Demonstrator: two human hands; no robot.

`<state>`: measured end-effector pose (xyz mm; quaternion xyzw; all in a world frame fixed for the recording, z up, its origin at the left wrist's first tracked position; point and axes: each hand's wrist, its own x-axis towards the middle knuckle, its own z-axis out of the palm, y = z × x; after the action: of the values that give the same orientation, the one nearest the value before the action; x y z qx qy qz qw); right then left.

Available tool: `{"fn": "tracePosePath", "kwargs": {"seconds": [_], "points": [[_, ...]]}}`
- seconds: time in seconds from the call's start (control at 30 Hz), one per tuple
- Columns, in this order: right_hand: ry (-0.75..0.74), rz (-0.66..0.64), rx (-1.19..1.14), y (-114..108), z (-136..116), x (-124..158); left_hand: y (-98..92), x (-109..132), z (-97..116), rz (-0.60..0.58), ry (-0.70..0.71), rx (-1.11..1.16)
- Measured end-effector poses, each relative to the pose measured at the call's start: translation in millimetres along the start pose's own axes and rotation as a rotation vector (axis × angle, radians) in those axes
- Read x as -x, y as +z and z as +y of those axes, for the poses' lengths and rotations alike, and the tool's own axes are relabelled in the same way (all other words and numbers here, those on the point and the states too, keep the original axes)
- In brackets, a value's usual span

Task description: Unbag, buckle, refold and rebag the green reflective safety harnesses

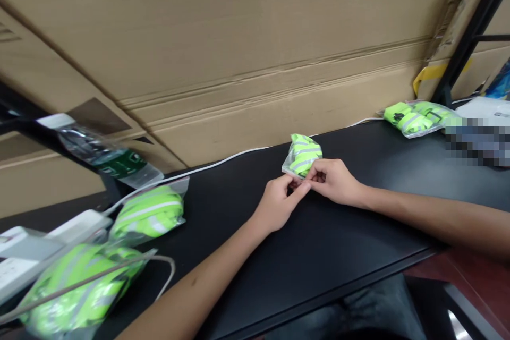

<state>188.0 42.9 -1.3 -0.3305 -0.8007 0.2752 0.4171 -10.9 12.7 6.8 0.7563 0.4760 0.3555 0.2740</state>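
Note:
A small clear plastic bag (pixel 303 155) with folded neon-yellow reflective strap inside lies on the black table (pixel 314 244), close to the cardboard wall. My left hand (pixel 279 199) pinches the bag's near edge between thumb and fingers. Right beside it, my right hand (pixel 337 180) is closed on the same edge, thumb against fingertips. The two thumbs almost meet. Both hands partly cover the edge, so whether it is sealed cannot be seen.
Bagged neon straps lie at left (pixel 149 212), front left (pixel 83 287) and far right (pixel 418 117). A tilted water bottle (pixel 115 162), a white power strip (pixel 75 231) and a brown cord (pixel 99 276) are at left. A white cable (pixel 235 155) runs along the cardboard (pixel 271 53).

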Motion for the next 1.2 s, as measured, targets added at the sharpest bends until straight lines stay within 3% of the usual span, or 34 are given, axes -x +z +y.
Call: {"fn": "tracePosePath", "kwargs": {"seconds": [0.1, 0.3, 0.63, 0.7, 0.77, 0.87, 1.0, 1.07, 1.13, 1.2], "points": [[0.059, -0.015, -0.125, 0.6, 3.3, -1.8, 8.3, -0.5, 2.1, 0.084, -0.016, 0.069], [0.204, -0.146, -0.457, -11.6, 10.7, -7.2, 8.7, 4.2, 4.1, 0.085, 0.099, 0.069], [0.199, -0.203, -0.603, -16.0, 12.7, -14.9, 6.4, 7.2, 5.4, 0.202, 0.338, -0.066], [0.175, -0.102, -0.548, -21.6, 20.9, -16.6, 4.4, 9.2, 3.0, 0.229, 0.351, -0.087], [0.108, -0.019, -0.354, -27.3, 27.7, -16.5, 4.1, 10.0, 0.7, 0.264, 0.372, -0.119], [-0.005, -0.045, -0.103, -29.7, 30.4, -12.4, 5.3, 9.4, -0.2, 0.291, 0.507, -0.193], [-0.024, -0.056, -0.162, -23.3, 28.3, -6.9, 0.8, 10.8, 4.3, 0.211, 0.779, -0.305], [0.002, -0.011, -0.235, -21.6, 30.9, -7.4, -5.2, 11.2, 4.8, 0.246, 0.867, -0.348], [0.039, 0.038, -0.294, -22.7, 37.0, -10.0, -11.7, 9.1, 0.7, 0.397, 0.81, -0.387], [0.07, 0.067, -0.32, -25.7, 45.0, -13.4, -16.9, 4.0, -9.0, 0.512, 0.583, -0.385]]}}
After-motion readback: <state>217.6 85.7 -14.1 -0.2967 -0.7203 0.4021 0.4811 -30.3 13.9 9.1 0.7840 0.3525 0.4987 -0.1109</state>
